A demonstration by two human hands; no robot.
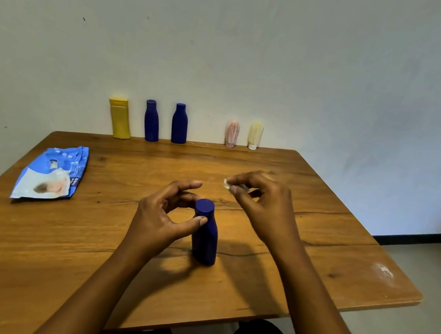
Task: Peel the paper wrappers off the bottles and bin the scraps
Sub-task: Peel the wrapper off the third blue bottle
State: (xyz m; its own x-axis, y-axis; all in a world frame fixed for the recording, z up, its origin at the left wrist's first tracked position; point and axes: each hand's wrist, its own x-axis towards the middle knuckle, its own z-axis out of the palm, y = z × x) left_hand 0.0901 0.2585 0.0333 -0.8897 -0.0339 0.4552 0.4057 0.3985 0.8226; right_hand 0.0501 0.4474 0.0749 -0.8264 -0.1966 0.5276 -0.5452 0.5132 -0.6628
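Holding the blue bottle upright on the worktop, your left hand is half open, only the thumb tip touching its neck just below the cap, the other fingers curled loosely behind. Your right hand, raised beyond and to the right of the bottle, pinches a small white paper scrap between thumb and fingertips. Keep that pinch firm so the scrap does not drop. No bin is in view, so look for it before you carry the scrap off. The bottle's visible side looks bare; turn it with your left hand to check the far side for leftover paper.
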